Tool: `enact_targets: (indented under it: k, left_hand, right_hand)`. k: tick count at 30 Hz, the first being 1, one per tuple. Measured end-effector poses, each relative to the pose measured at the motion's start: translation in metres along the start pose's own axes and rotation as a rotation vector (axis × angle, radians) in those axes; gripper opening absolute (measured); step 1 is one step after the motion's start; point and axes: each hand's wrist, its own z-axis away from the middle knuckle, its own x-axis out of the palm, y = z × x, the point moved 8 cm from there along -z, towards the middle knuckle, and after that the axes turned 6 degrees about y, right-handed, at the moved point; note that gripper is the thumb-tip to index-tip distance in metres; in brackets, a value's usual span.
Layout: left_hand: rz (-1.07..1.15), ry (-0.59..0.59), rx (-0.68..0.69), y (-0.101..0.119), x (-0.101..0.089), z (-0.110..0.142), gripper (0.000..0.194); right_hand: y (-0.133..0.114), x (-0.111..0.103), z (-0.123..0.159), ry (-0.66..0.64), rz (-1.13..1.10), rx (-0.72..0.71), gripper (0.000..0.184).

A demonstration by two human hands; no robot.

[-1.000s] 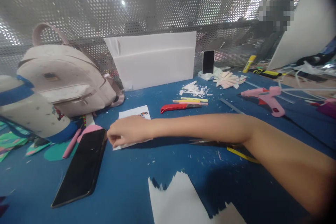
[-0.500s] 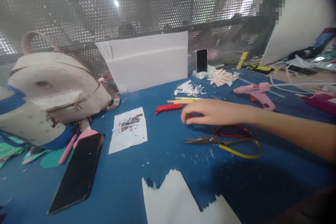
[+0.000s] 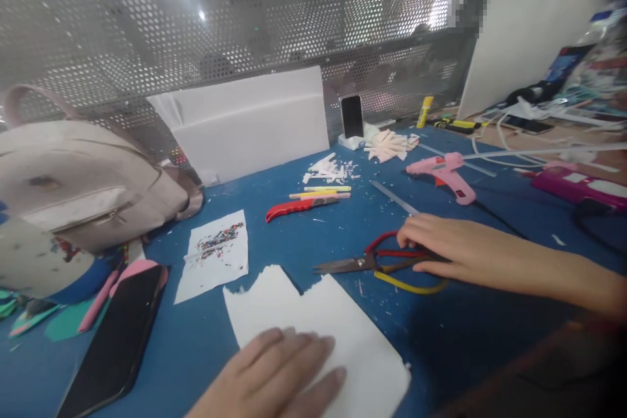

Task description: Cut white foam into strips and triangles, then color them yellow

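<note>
My left hand (image 3: 279, 375) lies over a sheet of white paper (image 3: 362, 346) with a jagged, torn-looking far edge, its fingers stretched out across the surface. To its right, my right hand (image 3: 443, 245) has its fingers curled round the handles of a pair of scissors (image 3: 347, 265), one handle loop red and the other yellow. The blades point left, slightly parted at the tips, and part of the handles is hidden by the hand. Beyond the scissors lies a red-handled craft knife (image 3: 289, 209), beside thin yellow and pink sticks (image 3: 327, 191).
Small paper (image 3: 196, 281) with coloured bits and a black phone (image 3: 115, 339) lie left, near a pale backpack (image 3: 93, 176). White scraps (image 3: 326, 170), a propped phone (image 3: 352, 116), a pink glue gun (image 3: 448, 173) and a glue stick (image 3: 424, 112) are farther back.
My right hand has moved from near the craft knife to the scissors' handles. My left hand has come into view on the white paper, which shows farther up. The view has shifted right.
</note>
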Motion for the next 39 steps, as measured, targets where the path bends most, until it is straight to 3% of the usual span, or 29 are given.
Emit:
enact_targets:
  k: [7,10,14,17,20,24,30,34,37,39]
  left_hand:
    - [-0.097,-0.210,0.063,-0.010,0.008,0.005,0.047]
    - [-0.073,-0.240,0.008,-0.011,0.005,0.013,0.048]
    - [0.017,-0.271,-0.145,-0.015,-0.003,0.020,0.058]
    - [0.084,-0.284,-0.174,-0.012,-0.008,0.021,0.071]
    - [0.088,-0.268,-0.179,-0.010,-0.010,0.020,0.058]
    - [-0.054,-0.226,-0.258,-0.014,-0.003,0.022,0.081]
    - [-0.228,-0.275,-0.030,0.010,0.007,0.015,0.065]
    - [-0.275,-0.333,0.094,0.030,0.002,0.007,0.062]
    - [-0.196,-0.359,0.051,0.029,0.000,0.005,0.067]
    - [-0.073,-0.352,-0.076,0.019,-0.001,0.006,0.073]
  right_hand:
    - [-0.006,-0.006,-0.024,0.049,0.083,-0.095,0.014]
    - [-0.010,-0.014,-0.043,0.000,0.127,-0.149,0.012]
    - [-0.038,-0.030,-0.084,0.123,0.142,-0.295,0.016]
    - [-0.064,-0.020,-0.119,0.150,0.163,-0.379,0.028]
    - [-0.086,-0.001,-0.148,0.145,0.212,-0.445,0.034]
    - [-0.100,0.013,-0.170,0.194,0.274,-0.449,0.030]
    - [-0.093,0.014,-0.185,0.201,0.291,-0.391,0.022]
    - [-0.090,-0.006,-0.182,0.270,0.187,-0.372,0.015]
    - [-0.091,-0.033,-0.165,0.363,0.059,-0.364,0.022]
    - [-0.093,-0.047,-0.145,0.410,-0.035,-0.370,0.027]
